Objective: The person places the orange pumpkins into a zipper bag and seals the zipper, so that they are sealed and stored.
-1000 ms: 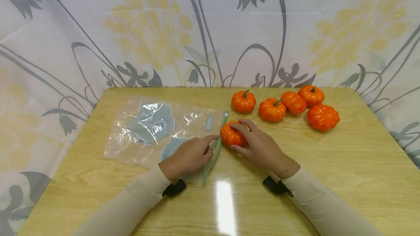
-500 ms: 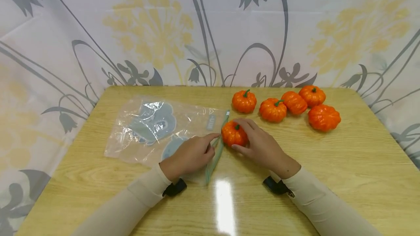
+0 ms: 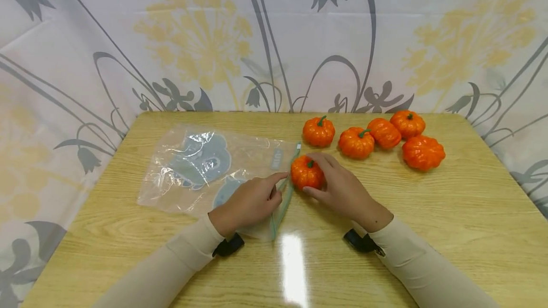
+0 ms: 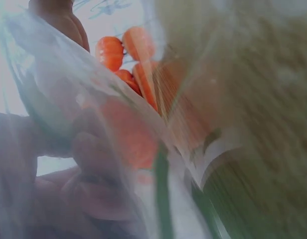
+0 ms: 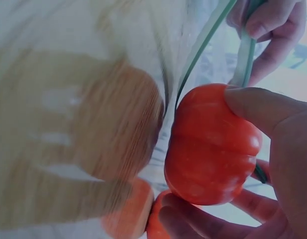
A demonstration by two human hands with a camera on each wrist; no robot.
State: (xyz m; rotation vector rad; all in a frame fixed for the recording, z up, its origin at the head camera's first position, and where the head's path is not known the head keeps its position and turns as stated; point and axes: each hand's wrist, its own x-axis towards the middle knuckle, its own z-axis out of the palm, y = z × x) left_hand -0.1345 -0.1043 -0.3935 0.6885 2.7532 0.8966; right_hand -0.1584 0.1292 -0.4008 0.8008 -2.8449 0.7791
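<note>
A clear plastic zip bag (image 3: pixel 252 156) with pale blue printed figures lies flat on the table, its green-edged mouth (image 3: pixel 280 216) facing right. My left hand (image 3: pixel 252 203) pinches the upper layer at that mouth, seen also in the right wrist view, where its fingers (image 5: pixel 270 22) grip the green strip. At the opening, my right hand (image 3: pixel 344 195) holds a small orange pumpkin (image 3: pixel 306 174) with a green stem between thumb and fingers. In the right wrist view the pumpkin (image 5: pixel 213 144) sits beside the parted edges. The left wrist view looks hazily through plastic.
Several more orange pumpkins stand toward the back right, including a single one (image 3: pixel 318 132) just behind my right hand and a stemless-looking one (image 3: pixel 423 153) farthest right. A patterned curtain (image 3: pixel 274 37) rises behind the wooden table (image 3: pixel 428 217).
The pumpkin in my right hand has tipped so its green stem shows. Bag mouth and pumpkin have shifted very slightly right. Both hands keep their hold.
</note>
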